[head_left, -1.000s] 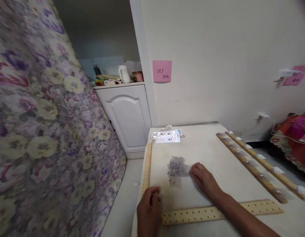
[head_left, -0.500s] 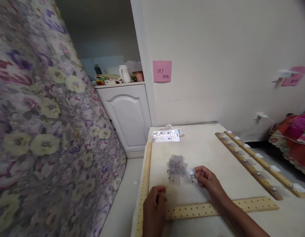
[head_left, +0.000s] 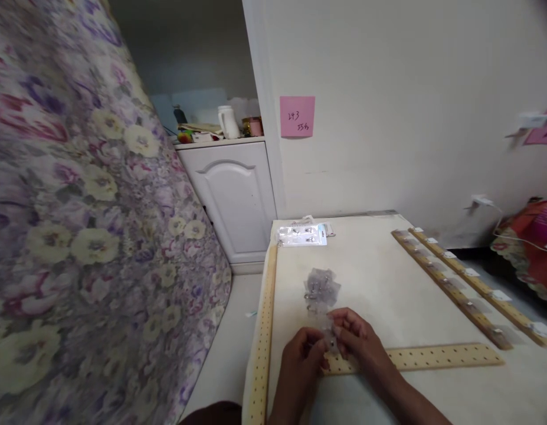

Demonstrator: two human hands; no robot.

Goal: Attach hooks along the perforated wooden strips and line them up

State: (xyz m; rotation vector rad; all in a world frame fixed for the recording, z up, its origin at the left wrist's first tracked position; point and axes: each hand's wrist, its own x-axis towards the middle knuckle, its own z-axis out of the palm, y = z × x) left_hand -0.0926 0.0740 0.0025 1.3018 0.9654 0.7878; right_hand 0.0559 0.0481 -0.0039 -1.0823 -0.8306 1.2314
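My right hand point(head_left: 359, 341) pinches a small clear plastic hook point(head_left: 331, 340) with a metal part, above the table. Close on its left, my left hand point(head_left: 303, 358) has its fingers drawn together at the hook's edge; whether they grip it I cannot tell exactly. Just beyond both hands lies a loose pile of clear hooks point(head_left: 321, 287) with metal parts. Under the fingertips runs a pale perforated wooden strip point(head_left: 441, 357), partly hidden by my hands.
Another perforated strip point(head_left: 263, 321) lies along the table's left edge. Two wooden strips point(head_left: 450, 286) bearing several hooks lie on the right. Packaged hooks point(head_left: 302, 235) rest at the back left corner. A floral curtain point(head_left: 100, 236) hangs at left.
My right hand has moved left and nearer to me with the clear hook. My left hand has moved right, and the two hands now meet at the hook. The view has shifted slightly.
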